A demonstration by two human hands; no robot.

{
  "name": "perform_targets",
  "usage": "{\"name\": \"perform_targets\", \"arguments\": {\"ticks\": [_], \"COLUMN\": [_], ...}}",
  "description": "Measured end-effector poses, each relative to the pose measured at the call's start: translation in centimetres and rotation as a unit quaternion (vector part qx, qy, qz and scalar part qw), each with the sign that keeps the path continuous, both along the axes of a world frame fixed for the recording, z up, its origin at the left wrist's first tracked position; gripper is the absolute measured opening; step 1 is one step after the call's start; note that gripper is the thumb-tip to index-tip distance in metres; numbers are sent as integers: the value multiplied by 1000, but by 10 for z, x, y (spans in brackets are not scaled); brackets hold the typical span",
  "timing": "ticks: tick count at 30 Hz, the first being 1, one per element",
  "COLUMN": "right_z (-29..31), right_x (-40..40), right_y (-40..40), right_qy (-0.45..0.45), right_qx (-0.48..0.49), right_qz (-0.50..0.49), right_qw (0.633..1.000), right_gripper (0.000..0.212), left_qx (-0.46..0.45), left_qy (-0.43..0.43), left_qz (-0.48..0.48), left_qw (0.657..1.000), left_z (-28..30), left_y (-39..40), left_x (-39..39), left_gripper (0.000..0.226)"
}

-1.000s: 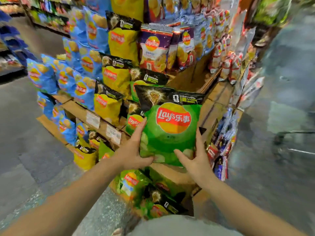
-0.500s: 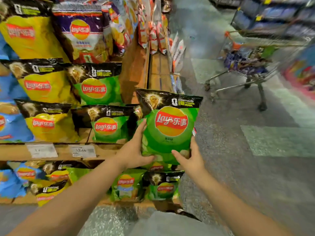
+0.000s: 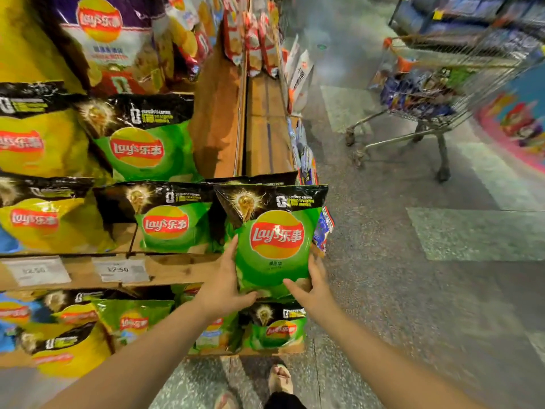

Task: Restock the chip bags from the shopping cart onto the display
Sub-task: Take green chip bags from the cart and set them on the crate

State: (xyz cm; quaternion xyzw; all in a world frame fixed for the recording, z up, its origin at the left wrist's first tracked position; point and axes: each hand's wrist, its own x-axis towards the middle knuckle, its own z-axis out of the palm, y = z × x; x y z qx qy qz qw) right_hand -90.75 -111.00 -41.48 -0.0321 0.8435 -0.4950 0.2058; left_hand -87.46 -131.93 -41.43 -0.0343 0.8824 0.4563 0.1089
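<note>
While gripped at its lower corners by both hands, held upright against the right end of the wooden display shelf (image 3: 182, 270): green chip bag (image 3: 275, 240), glossy and puffed, black band across the top with a gold trophy print, red and yellow "Lay's" roundel with Chinese characters. Left hand (image 3: 225, 286) wrapped round the bag's lower left edge, thumb across the front. Right hand (image 3: 314, 286) cupped round the lower right corner, thumb on the front. Just left of the held bag, another green Lay's bag (image 3: 166, 222) standing on the same shelf, yellow Lay's bags (image 3: 38, 219) further left. Below that bag, on the shelf's front lip, white price tag (image 3: 119, 270) reading "12.50". Well to the right of the shelf, wire shopping cart (image 3: 436, 84) on speckled floor, blurred, packets inside.
</note>
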Motion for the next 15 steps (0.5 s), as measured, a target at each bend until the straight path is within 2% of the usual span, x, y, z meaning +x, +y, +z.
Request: {"name": "perform_targets", "arguments": {"ticks": [7,15], "right_z": [-39,-66], "right_x": [-22,-41], "right_y": [-17,-27], "right_qy": [-37,-55], "right_qx": [65,121], "right_qz": [26,60], "right_qw": [997,989], "right_gripper": [75,70], "left_qx": [-17,-20], "left_qy": [-16,-20], "left_qz": [77,118], "left_qw": [997,993], "left_z": [-36,-65], "left_y": [-9,0], "left_x": [-17,-33], "left_gripper": [115,118]}}
